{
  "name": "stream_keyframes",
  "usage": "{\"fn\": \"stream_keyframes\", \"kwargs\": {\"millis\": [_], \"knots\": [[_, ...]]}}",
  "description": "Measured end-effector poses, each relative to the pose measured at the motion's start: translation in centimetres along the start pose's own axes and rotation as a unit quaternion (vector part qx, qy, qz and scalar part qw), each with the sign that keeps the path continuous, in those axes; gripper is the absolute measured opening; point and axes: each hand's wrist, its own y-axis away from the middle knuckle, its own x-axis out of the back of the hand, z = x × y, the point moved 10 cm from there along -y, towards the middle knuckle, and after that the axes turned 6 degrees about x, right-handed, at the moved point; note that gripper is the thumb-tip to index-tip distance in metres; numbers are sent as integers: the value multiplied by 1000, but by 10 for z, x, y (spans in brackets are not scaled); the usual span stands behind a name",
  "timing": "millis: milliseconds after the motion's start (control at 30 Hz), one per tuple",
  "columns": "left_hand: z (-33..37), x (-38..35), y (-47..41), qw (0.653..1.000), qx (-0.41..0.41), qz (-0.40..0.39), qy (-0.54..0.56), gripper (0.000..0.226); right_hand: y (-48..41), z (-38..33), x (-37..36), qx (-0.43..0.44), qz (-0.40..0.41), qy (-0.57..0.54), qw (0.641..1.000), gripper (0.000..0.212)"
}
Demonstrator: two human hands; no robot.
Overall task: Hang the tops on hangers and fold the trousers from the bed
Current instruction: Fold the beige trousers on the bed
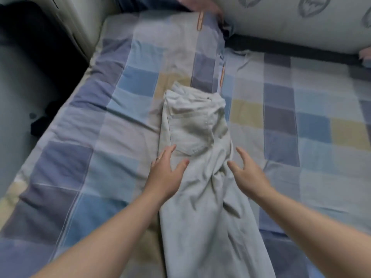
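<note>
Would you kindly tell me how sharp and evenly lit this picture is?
Head view: soft blur overall, worst at the far pillow; wide-angle bending toward the edges; dim, flat light, no glare; trousers, left hand and right hand readable.

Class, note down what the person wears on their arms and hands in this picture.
The left forearm and right forearm are bare, no sleeves in view. The left hand wears a thin ring on one finger; the right hand shows no jewellery.
</note>
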Motion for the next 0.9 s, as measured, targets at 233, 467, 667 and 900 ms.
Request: {"fn": "stream_keyframes", "kwargs": {"millis": [233, 467, 667, 900], "knots": [[-93, -61, 153, 988, 128, -47, 70, 61, 142, 81, -28, -49, -82, -28, 995, 61], [-182, -105, 333, 951, 279, -55, 118, 64, 271, 159, -30, -122, -76, -105, 984, 53], [-251, -153, 435, 928, 351, -58, 107, 72, 359, 240, -63, -169, -98, -113, 974, 48], [-287, -193, 409, 946, 305, -38, 106, 54, 366, 289, -144, -135, -170, -85, 973, 61]]}}
